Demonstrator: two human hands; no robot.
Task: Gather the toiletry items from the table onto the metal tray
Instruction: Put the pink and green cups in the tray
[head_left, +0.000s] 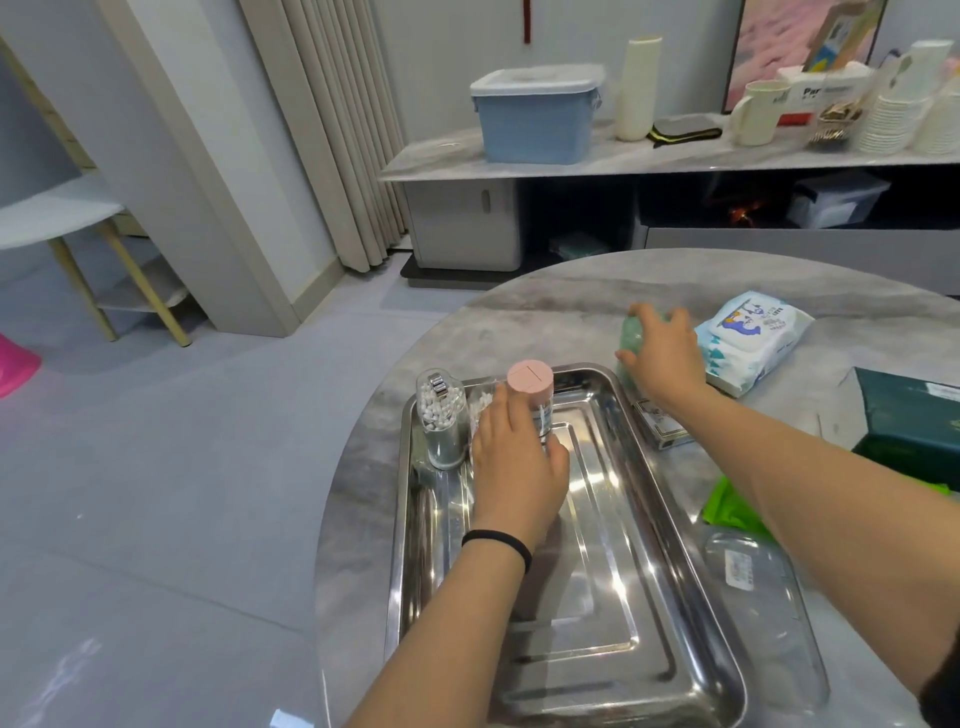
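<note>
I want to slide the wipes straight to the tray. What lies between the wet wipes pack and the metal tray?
In the head view, the right hand gripping a green bottle, and a small box beside the metal tray.

Pale grey tiled floor (182, 467), glossy. Beige pleated curtain (332, 130) by a white wall. Long grey marble-top sideboard (571, 161) at the back carrying a blue lidded plastic bin (535, 114). White side table with wooden legs (67, 218) far left.

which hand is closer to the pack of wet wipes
Right. The right hand grips a green bottle just left of the wet wipes pack; the left hand holds the pink-lidded jar over the tray, farther away.
</note>
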